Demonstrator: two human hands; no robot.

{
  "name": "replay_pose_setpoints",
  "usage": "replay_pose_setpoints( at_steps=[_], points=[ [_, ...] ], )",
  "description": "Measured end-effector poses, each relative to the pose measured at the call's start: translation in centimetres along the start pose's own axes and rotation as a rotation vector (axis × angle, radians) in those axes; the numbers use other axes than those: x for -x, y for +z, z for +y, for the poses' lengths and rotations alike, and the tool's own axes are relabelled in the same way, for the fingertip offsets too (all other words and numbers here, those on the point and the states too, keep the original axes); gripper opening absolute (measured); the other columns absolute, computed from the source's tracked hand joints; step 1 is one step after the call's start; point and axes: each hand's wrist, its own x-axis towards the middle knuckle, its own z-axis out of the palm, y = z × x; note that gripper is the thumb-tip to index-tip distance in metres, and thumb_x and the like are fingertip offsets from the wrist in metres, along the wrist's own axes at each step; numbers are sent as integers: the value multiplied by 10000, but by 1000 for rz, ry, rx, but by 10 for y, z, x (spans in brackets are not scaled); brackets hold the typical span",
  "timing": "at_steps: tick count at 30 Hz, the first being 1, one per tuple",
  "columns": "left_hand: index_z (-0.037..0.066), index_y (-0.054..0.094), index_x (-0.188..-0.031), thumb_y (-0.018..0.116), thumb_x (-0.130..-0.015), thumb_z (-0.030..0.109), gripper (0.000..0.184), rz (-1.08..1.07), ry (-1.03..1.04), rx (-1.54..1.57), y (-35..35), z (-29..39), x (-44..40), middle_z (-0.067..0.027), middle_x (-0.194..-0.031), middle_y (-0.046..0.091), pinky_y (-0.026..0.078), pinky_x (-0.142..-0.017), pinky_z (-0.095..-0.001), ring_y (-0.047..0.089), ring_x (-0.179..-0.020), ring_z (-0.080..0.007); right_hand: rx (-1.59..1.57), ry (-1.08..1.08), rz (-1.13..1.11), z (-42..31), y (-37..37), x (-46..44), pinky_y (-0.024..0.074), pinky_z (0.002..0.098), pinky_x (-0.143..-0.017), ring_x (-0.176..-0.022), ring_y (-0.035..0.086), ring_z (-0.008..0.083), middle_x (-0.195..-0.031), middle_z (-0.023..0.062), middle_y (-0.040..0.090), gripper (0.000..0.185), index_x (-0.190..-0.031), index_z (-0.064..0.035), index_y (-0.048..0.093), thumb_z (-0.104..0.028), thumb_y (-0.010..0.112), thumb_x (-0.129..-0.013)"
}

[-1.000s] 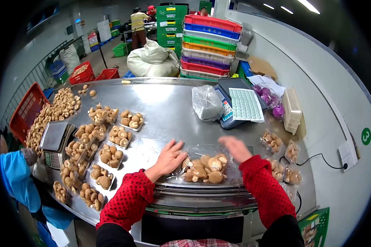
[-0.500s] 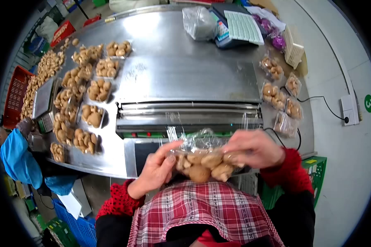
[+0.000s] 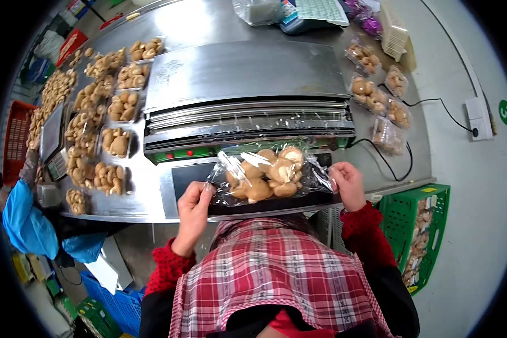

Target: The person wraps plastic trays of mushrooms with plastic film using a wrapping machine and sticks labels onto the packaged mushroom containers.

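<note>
Thumb and fingers of the left hand point(image 3: 192, 205) and right hand point(image 3: 350, 185) are pinching the clear film point(image 3: 320, 173) at opposite ends of a pack of mushrooms point(image 3: 262, 179), each grip closed. The pack is sitting over a dark plate point(image 3: 187, 176) at the desk's point(image 3: 155, 200) near edge, just before a metal wrapping machine point(image 3: 245, 70). Mushroom trays point(image 3: 118, 142) are lining the left; more packs point(image 3: 370, 93) are lying right, above a green crate point(image 3: 397, 225). Beyond the trays, a blue sleeve point(image 3: 27, 219) is showing.

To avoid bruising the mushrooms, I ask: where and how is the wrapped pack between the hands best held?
Probably pinch the loose film ends of the pack, coming from left and right, as left hand and right hand do; the film extends sideways past the mushrooms.
</note>
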Motion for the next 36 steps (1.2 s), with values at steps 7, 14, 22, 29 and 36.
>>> replay_pose_setpoints(
  at_steps=[7, 14, 22, 29, 36],
  points=[
    [114, 426, -754, 453, -988, 164, 242, 358, -127, 498, 9, 14, 9, 23, -613, 441, 310, -440, -216, 393, -492, -63, 230, -313, 237, 8, 33, -16, 383, 234, -515, -572, 465, 54, -654, 1, 527, 123, -882, 11, 562, -107, 576, -912],
    [46, 604, -796, 545, -883, 114, 125, 73, -833, -11, -34, -40, 93, -40, -732, 596, 457, -571, -276, 560, -639, -145, 581, 136, -93, 112, -18, 89, 457, 354, -558, -570, 573, 229, -645, 140, 601, 195, -740, 16, 628, -172, 630, -791],
    [-1, 586, -944, 720, -739, 215, 326, -289, 134, 10, 49, -68, 57, -154, -958, 590, 490, -667, -328, 609, -845, -246, 193, -65, -762, 30, 142, 42, 481, 438, -709, -767, 599, 322, -884, 199, 604, 278, -912, 7, 605, -251, 569, -816],
    [-5, 626, -1100, 546, -901, 322, 392, -1128, 45, 418, 8, 76, -22, -167, -1197, 582, 389, -977, -398, 590, -999, -266, -77, -163, -859, -19, 108, 69, 462, 429, -829, -928, 579, 304, -1078, 185, 564, 396, -1092, -8, 539, -339, 517, -877],
    [3, 504, -1195, 280, -1000, 469, 553, -747, -282, 111, -10, 44, 16, -153, -790, 624, 474, -709, -348, 604, -741, -256, -958, 52, -176, 17, 86, 79, 442, 421, -949, -1090, 560, 285, -1273, 170, 524, 525, -1271, -23, 474, -427, 466, -937]
  ],
)
